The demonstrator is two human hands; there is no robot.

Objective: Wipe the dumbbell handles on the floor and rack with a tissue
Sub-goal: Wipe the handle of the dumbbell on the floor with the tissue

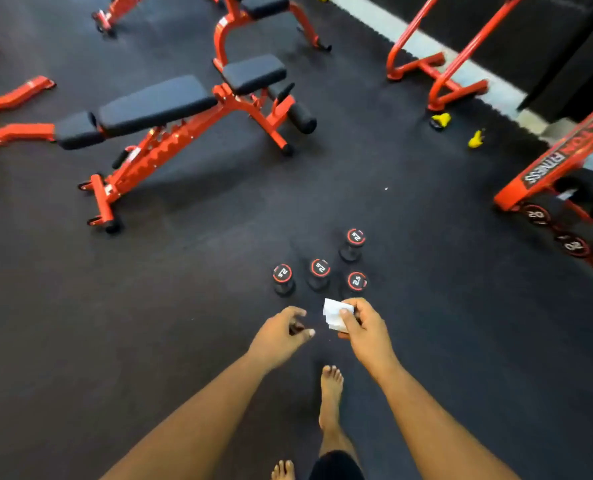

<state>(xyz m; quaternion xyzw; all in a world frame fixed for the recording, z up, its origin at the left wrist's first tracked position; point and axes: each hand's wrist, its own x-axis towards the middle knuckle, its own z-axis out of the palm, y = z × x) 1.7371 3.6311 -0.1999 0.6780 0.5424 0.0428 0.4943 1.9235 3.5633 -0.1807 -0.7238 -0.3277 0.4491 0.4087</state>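
Here my right hand [364, 327] pinches a folded white tissue [336, 315] between thumb and fingers, while my left hand [281, 336] hangs beside it with fingers loosely curled, holding nothing. Just ahead of both hands, four small dumbbells [319, 271] stand on end on the floor [184, 306], close together, their round end caps facing up; more dumbbells lie on the red rack [565, 168] at the right edge. The tissue looks thin and soft, so I expect it to crumple or tear if dragged hard. The dumbbells seem small and probably light enough for one hand, with rubbery heads; I'd take one by a head, tip it over, and wrap the tissue round the narrow handle. The floor is dark rubber matting, likely grippy under my bare feet [331, 396]. Red adjustable benches [156, 109] stand beyond, well apart from the weights.
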